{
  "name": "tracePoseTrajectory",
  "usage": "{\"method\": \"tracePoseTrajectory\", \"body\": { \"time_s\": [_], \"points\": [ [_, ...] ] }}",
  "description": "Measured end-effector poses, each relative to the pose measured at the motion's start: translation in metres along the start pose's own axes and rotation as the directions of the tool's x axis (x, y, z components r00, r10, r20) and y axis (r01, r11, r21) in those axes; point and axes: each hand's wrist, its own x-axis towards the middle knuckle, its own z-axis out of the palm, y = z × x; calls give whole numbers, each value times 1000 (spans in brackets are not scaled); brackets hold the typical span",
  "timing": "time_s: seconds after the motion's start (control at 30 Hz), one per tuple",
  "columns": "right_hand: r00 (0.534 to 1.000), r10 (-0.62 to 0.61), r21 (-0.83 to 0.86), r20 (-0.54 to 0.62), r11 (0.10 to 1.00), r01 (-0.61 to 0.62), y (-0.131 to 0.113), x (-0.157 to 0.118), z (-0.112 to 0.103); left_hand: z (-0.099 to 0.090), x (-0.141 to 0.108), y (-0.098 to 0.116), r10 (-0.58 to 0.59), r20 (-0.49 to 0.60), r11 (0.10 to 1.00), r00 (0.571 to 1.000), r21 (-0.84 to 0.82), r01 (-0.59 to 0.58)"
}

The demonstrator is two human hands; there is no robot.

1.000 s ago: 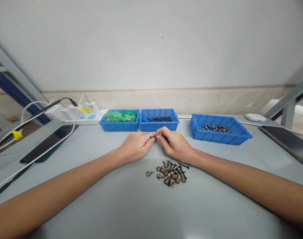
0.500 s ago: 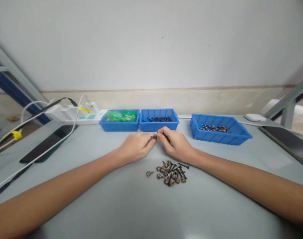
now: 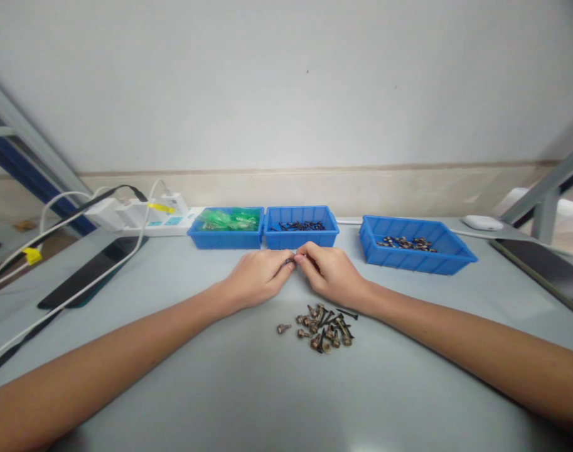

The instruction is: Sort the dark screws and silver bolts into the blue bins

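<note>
My left hand [image 3: 257, 276] and my right hand [image 3: 331, 271] meet at the fingertips in front of the middle blue bin [image 3: 301, 238]. Between the left thumb and forefinger shows a small dark screw [image 3: 290, 260], mostly hidden. The right thumb and forefinger are pinched against its end; whether they grip it too is hidden. Nearer to me on the grey table lies a pile of brass-coloured fittings and black screws [image 3: 326, 326], with a single fitting [image 3: 283, 328] to its left. Dark screws lie in the middle bin.
The left blue bin [image 3: 226, 240] holds green plastic bags, the right blue bin [image 3: 408, 258] metal parts. A power strip [image 3: 166, 226] with cables and a dark phone [image 3: 91, 271] are at left. Another dark device [image 3: 545, 270] and a white case [image 3: 482, 222] are at right.
The fingertips have shifted very slightly, with the right forefinger a little lower. The bins and the pile have not moved.
</note>
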Motion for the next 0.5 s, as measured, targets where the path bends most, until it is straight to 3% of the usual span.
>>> {"method": "tracePoseTrajectory", "body": {
  "time_s": [0.3,0.5],
  "points": [
    [1000,9,56,-17,998,-8,-2,0,-1,-2,0,2,10,4,999,1000,-32,-10],
    [997,-47,78,-64,996,52,-1,-2,-2,0,0,0,17,-6,998,1000,-60,-17]
  ]
}}
